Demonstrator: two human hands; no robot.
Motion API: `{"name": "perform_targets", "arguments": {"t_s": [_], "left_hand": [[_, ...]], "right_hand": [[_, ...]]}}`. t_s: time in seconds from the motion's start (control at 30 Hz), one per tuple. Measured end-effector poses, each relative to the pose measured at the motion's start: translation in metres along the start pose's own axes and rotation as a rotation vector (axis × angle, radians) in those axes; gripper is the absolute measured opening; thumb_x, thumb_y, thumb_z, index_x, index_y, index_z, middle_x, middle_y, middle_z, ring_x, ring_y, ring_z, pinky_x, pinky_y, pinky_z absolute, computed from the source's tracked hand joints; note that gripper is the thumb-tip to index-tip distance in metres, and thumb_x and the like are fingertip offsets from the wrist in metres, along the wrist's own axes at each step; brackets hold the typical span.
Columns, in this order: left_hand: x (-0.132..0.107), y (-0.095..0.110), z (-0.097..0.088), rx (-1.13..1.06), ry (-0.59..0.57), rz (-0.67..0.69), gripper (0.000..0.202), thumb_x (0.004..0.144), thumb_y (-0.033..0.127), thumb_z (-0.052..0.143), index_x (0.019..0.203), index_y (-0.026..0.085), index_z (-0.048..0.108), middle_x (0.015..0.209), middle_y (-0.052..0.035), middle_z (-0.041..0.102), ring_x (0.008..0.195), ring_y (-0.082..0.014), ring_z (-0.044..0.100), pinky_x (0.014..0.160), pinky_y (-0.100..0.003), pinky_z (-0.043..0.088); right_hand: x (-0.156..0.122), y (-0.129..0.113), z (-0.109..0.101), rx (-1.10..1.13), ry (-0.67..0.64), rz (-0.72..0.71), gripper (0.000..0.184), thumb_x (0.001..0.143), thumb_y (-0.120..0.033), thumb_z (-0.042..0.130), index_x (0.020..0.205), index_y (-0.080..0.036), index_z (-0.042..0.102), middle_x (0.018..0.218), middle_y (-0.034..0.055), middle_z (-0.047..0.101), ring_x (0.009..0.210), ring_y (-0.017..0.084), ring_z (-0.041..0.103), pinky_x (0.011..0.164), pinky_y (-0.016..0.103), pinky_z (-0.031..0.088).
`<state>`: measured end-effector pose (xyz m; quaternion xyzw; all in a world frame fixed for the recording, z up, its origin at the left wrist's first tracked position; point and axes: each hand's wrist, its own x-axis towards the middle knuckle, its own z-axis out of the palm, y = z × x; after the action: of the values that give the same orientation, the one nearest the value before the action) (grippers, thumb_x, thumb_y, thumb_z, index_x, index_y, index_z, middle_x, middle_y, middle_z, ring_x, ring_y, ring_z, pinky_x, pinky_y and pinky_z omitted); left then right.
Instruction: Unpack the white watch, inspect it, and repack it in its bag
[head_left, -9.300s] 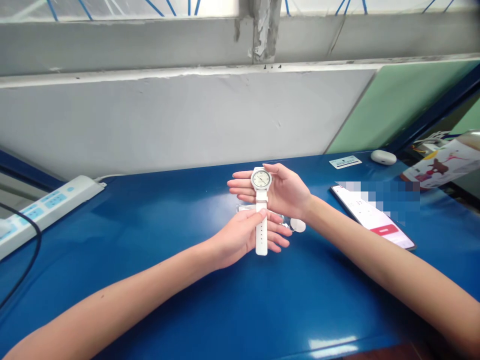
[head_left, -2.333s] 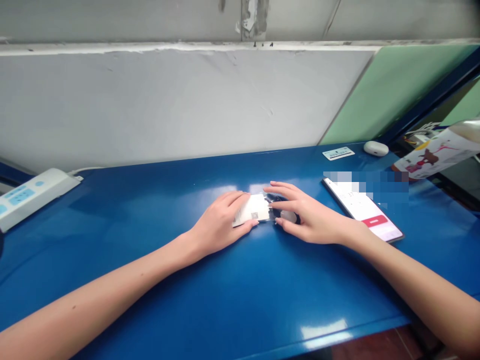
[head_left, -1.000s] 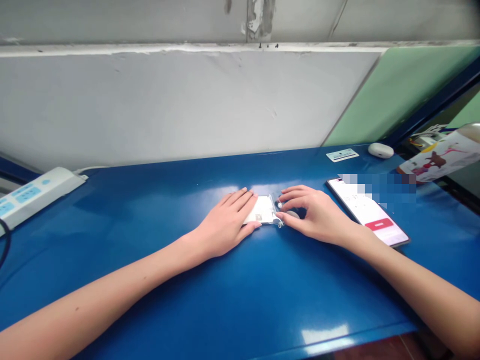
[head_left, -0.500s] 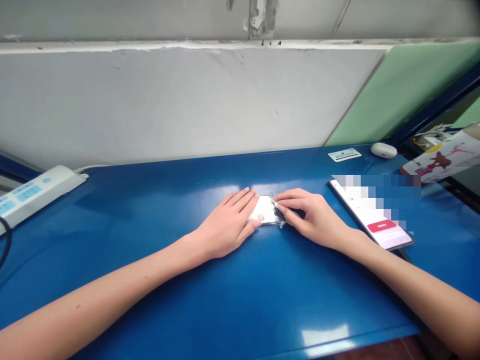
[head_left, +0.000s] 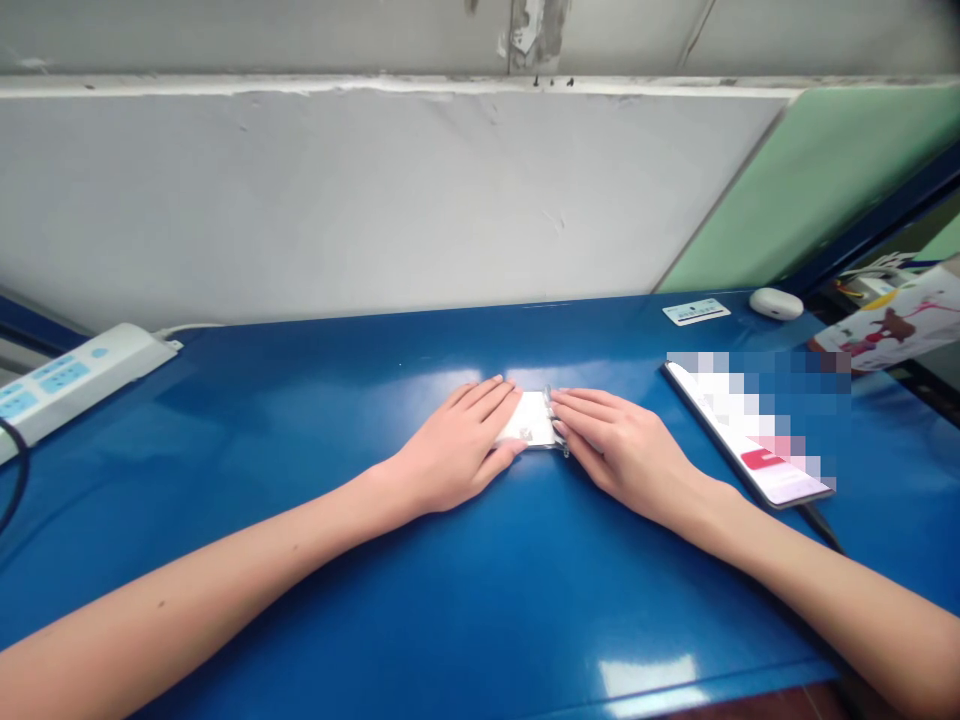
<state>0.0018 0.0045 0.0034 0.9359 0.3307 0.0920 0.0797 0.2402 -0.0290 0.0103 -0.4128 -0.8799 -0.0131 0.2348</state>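
A small clear plastic packet with white contents lies on the blue table. My left hand lies flat on the packet's left part, fingers stretched out together. My right hand lies flat on its right end, fingers extended, the tips touching the packet's edge. Most of the packet is hidden under the two hands. Neither hand grips anything.
A phone with a lit screen lies right of my right hand, a cable running from it. At the far right are a small card, a white earbud case and a printed box. A white power strip sits at the left.
My right hand went from curled fingers working at the packet's right end to lying flat over it. My left hand has stayed flat on the packet.
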Motion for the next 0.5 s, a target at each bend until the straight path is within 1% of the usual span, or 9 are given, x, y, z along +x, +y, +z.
{"name": "perform_targets", "arguments": {"t_s": [0.1, 0.23, 0.3, 0.4, 0.5], "left_hand": [[0.0, 0.0, 0.0, -0.008, 0.012, 0.002, 0.057, 0.106, 0.043, 0.027, 0.148, 0.007, 0.038, 0.153, -0.0188, 0.044, 0.145, -0.0321, 0.036, 0.117, -0.049, 0.03], [0.0, 0.0, 0.0, -0.004, 0.01, 0.007, 0.056, 0.105, 0.043, 0.028, 0.147, 0.008, 0.039, 0.152, -0.0193, 0.045, 0.145, -0.0321, 0.036, 0.117, -0.049, 0.03], [0.0, -0.001, 0.0, 0.005, 0.005, 0.01, 0.056, 0.105, 0.043, 0.028, 0.147, 0.007, 0.039, 0.152, -0.0193, 0.045, 0.145, -0.0322, 0.036, 0.117, -0.048, 0.029], [0.0, -0.001, 0.0, 0.014, 0.001, 0.017, 0.056, 0.105, 0.044, 0.029, 0.147, 0.008, 0.039, 0.152, -0.0198, 0.044, 0.144, -0.0327, 0.037, 0.117, -0.049, 0.029], [0.001, 0.0, 0.0, 0.032, -0.011, 0.027, 0.058, 0.104, 0.045, 0.032, 0.147, 0.007, 0.038, 0.153, -0.0207, 0.043, 0.144, -0.0338, 0.037, 0.117, -0.049, 0.028]], "right_hand": [[-0.001, -0.004, 0.002, -0.056, -0.012, -0.022, 0.031, 0.098, -0.017, 0.046, 0.118, -0.009, 0.068, 0.123, 0.0155, 0.072, 0.116, 0.03, 0.066, 0.099, 0.044, 0.056], [-0.003, -0.012, 0.005, -0.177, -0.046, -0.061, 0.037, 0.097, -0.017, 0.045, 0.124, 0.001, 0.064, 0.128, 0.0229, 0.067, 0.122, 0.036, 0.062, 0.102, 0.047, 0.054], [-0.004, -0.017, 0.006, -0.236, -0.071, -0.058, 0.039, 0.095, -0.014, 0.045, 0.126, 0.004, 0.062, 0.13, 0.0257, 0.065, 0.124, 0.038, 0.06, 0.101, 0.049, 0.055], [-0.006, -0.022, 0.008, -0.291, -0.101, -0.031, 0.043, 0.092, -0.009, 0.044, 0.129, 0.005, 0.06, 0.132, 0.0277, 0.063, 0.126, 0.04, 0.058, 0.099, 0.051, 0.055], [-0.005, -0.024, 0.008, -0.296, -0.111, -0.027, 0.044, 0.092, -0.009, 0.043, 0.13, 0.007, 0.058, 0.132, 0.0293, 0.062, 0.127, 0.04, 0.057, 0.101, 0.051, 0.054]]}}
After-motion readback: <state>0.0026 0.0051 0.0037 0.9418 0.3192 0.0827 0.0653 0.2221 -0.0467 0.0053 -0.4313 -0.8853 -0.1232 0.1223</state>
